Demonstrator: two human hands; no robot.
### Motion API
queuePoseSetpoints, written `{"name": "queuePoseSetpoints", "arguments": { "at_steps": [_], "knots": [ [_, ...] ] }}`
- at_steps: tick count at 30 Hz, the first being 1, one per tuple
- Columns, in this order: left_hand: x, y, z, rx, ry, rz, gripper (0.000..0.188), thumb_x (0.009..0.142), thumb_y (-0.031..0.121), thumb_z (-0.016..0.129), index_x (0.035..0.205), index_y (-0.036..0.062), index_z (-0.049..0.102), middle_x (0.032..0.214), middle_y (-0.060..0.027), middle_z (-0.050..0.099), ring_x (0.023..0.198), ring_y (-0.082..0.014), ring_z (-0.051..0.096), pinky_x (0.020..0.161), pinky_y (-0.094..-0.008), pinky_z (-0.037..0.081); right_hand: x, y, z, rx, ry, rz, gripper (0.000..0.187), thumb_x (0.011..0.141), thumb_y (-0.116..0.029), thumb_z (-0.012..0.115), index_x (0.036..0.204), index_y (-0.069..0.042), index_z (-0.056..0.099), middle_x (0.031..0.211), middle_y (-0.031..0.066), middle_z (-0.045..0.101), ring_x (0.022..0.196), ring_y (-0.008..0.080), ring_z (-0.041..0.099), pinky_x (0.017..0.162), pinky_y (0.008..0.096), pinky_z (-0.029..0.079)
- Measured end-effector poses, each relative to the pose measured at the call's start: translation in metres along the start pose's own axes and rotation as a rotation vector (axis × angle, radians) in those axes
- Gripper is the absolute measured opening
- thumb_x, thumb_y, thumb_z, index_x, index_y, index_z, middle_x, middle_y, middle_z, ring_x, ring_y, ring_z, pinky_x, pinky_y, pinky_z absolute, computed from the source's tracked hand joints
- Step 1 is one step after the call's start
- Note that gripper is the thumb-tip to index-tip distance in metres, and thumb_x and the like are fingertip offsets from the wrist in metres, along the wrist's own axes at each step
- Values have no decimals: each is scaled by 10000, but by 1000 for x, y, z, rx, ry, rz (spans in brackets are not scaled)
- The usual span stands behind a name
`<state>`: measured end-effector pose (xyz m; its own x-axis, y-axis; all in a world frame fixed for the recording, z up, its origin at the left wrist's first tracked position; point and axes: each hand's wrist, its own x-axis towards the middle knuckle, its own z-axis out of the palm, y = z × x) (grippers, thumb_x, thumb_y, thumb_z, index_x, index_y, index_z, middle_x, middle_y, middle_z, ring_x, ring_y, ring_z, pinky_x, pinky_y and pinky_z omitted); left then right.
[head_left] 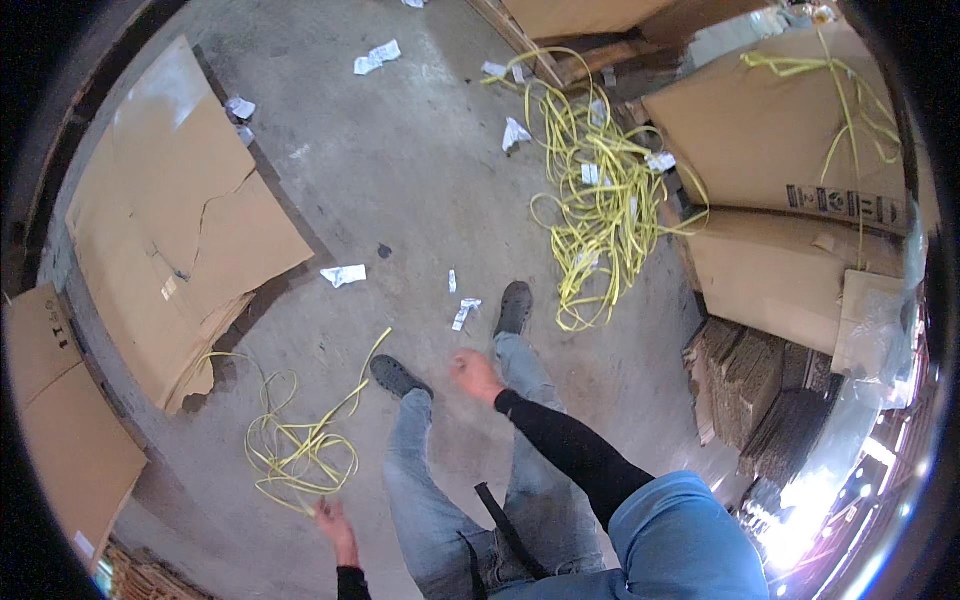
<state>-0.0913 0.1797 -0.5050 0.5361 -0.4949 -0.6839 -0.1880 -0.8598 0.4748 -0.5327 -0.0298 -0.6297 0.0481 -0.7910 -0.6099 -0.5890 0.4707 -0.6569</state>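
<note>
Ahead, paper scraps (466, 313) (white) between yellow strap tangles (622, 205).

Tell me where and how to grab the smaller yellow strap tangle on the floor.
Grip the smaller yellow strap tangle where its strands cross in the middle, probably coming from the near side, where the left hand is. The outer loops spread loosely, so one alone might slide out.

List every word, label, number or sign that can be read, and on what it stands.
Nothing reads clearly.
Large brown cardboard panel, right: black printed symbols; lettering too small.
Brown cardboard sheet, left edge: dark sideways marks, too blurred.
Crumpled white paper scraps: markings too small.
</note>
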Motion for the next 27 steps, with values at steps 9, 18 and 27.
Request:
{"name": "queuePoseSetpoints", "arguments": {
  "at_steps": [9,18,27],
  "knots": [
    [-88,223,186,74,-269,116,591,946,191,621,1409,-57,351,1371,-201,504,1226,-272,505,1013,-373,406,-80,162,-157,197,220,404,303,826,-230,652,1021,1,676,944,200,700,898,348,672,811,391,522],
    [-153,340,284,203,-334,100,635,953,272,616,1406,-59,320,1343,-154,542,1112,-212,564,830,-343,496,-84,237,-328,330,453,434,324,816,-251,667,1062,-40,674,953,173,702,937,340,668,847,432,515],
    [-138,423,396,275,-561,271,425,978,224,577,1290,-41,460,1249,-120,617,1071,-182,591,818,-328,505,-116,303,-311,328,478,658,390,826,-221,643,1170,-40,614,1070,176,680,1032,347,635,890,440,501]
  ]
}}
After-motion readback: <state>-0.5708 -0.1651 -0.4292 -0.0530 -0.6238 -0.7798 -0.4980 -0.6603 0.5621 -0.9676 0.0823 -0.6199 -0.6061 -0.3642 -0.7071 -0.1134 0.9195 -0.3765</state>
